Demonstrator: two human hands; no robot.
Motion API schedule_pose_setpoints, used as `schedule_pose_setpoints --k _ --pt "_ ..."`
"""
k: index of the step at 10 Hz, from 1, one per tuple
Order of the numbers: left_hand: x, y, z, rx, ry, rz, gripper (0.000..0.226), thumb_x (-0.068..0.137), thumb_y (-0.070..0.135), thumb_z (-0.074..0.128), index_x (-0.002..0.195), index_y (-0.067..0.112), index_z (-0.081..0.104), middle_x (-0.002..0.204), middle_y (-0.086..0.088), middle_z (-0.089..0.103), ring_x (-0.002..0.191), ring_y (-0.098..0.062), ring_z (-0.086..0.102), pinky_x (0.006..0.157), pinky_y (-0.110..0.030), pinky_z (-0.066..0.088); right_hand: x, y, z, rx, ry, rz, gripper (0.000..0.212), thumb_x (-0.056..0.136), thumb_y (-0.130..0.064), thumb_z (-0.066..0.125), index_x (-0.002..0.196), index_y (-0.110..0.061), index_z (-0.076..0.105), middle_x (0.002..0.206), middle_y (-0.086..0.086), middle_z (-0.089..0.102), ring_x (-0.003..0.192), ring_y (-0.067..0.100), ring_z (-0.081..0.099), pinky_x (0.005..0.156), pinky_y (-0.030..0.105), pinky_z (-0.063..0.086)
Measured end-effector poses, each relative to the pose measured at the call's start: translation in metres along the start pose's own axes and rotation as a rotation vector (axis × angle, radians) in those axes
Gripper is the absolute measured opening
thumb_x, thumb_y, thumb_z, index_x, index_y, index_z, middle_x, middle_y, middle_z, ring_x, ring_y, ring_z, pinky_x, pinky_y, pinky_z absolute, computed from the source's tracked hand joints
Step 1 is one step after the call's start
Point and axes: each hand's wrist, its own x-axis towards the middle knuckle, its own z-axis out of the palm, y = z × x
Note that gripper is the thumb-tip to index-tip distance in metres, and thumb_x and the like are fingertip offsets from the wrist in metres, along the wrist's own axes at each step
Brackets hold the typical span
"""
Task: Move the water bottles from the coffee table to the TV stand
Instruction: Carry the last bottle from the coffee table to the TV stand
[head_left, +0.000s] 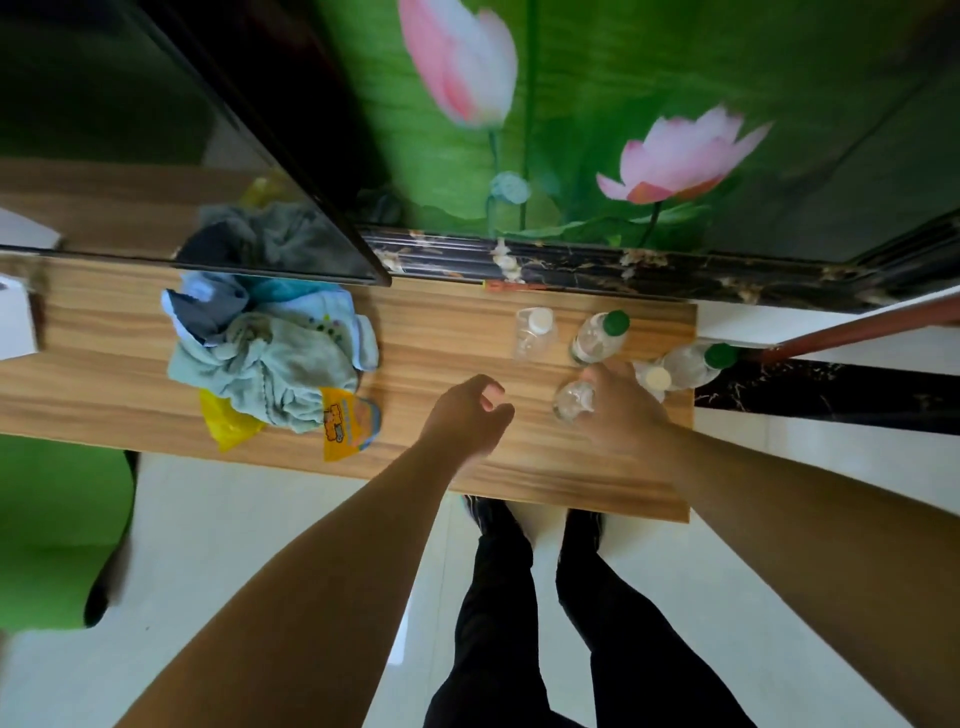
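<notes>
The left hand (470, 410) hovers empty over the TV stand (441, 332), fingers loosely curled. The right hand (621, 402) grips a small bottle (571, 400) among four standing bottles; I think a careless release could topple the neighbours off the right edge.

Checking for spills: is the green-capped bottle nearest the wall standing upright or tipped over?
Upright. The green-capped bottle stands on its base on the TV stand, cap on top.
</notes>
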Motion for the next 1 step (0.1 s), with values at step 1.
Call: schedule_pose_setpoints --k 1 --pt "-0.0066 0.0235 -0.0134 -0.002 0.011 0.065 0.028 0.086 0.035 0.058 0.112 0.024 0.061 0.094 0.004 0.059 0.084 -0.014 0.053 0.068 -0.024 0.036 -0.0131 -0.0062 -0.0177 0.120 0.023 0.018 0.060 0.083 -0.034 0.060 0.138 -0.023 0.038 0.142 0.009 0.033 0.120 0.029 0.049 0.090 0.037 0.046"
